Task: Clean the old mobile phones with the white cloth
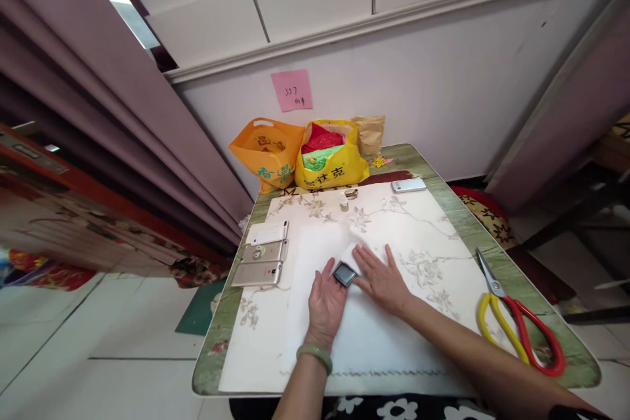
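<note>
A small dark square device with a shiny, screen-like face rests on the fingers of my left hand, which is turned palm up and wears a green bangle. Its exact kind is too small to make out. Just right of the device, my right hand lies palm down, fingers stretched out, on a plain white sheet. The thumb of that hand comes close to the device; I cannot tell if it touches. The sheet covers part of a flower-patterned paper on the table.
Three phones lie at the left, another phone at the back right. Large scissors with red and yellow handles rest at the right edge. Behind stand an orange bag, a filled yellow bag, a brown pouch and a small bottle.
</note>
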Demonstrator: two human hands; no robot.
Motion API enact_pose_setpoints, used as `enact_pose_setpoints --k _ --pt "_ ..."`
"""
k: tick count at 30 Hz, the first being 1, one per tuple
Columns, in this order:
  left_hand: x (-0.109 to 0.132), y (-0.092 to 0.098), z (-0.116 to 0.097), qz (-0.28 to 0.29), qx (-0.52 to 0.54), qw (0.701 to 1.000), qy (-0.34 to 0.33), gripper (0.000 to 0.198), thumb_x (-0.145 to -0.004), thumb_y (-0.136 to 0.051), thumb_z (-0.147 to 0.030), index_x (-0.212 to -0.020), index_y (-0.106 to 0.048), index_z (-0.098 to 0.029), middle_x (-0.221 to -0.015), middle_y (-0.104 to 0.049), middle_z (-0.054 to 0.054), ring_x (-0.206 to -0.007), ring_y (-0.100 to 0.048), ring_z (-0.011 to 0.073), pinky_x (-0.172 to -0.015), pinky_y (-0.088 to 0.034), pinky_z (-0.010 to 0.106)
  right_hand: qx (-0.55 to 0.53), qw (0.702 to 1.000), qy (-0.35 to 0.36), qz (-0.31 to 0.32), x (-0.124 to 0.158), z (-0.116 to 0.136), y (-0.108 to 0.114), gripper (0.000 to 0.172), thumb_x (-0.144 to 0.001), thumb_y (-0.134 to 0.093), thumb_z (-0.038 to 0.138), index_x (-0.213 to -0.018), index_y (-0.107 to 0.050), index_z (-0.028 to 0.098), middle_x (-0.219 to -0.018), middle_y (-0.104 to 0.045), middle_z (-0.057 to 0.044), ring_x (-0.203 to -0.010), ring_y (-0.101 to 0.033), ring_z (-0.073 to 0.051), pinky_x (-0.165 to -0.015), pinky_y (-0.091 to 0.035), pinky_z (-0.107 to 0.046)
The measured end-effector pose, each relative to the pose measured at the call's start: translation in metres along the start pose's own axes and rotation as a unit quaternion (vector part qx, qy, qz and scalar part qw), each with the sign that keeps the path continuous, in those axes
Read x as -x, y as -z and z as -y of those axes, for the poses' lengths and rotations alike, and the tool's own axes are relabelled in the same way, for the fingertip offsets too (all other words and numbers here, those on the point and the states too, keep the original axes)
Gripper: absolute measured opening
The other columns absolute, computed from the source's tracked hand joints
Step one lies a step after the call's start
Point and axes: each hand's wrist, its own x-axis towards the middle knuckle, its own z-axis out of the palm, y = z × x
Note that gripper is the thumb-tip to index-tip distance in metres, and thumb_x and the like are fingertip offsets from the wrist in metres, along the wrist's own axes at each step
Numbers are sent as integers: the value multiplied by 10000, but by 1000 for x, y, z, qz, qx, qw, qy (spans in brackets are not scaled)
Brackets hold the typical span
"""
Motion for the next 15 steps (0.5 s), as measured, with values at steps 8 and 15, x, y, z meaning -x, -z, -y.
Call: enact_pose_setpoints --k 8,15 --pt "3 -2 0 -2 15 1000 4 513 -884 -496 -499 -1237 -559 -131 -1205 -620 175 -1097 -600 256 -919 -473 387 6 999 11 30 -11 -2 -1 658 -961 -244 583 -1497 -199 205 -1487 -352 -117 -1375 -312 -281 -1107 58 -618" --pt "3 -4 0 23 16 1000 2 489 -894 -484 -487 -1234 -568 -146 -1262 -593 165 -1111 -590 250 -931 -468 382 -18 993 100 58 -13 -4 2 709 -931 -283 631 -1503 -179 224 -1506 -317 -104 -1398 -261 -277 -1123 50 -581"
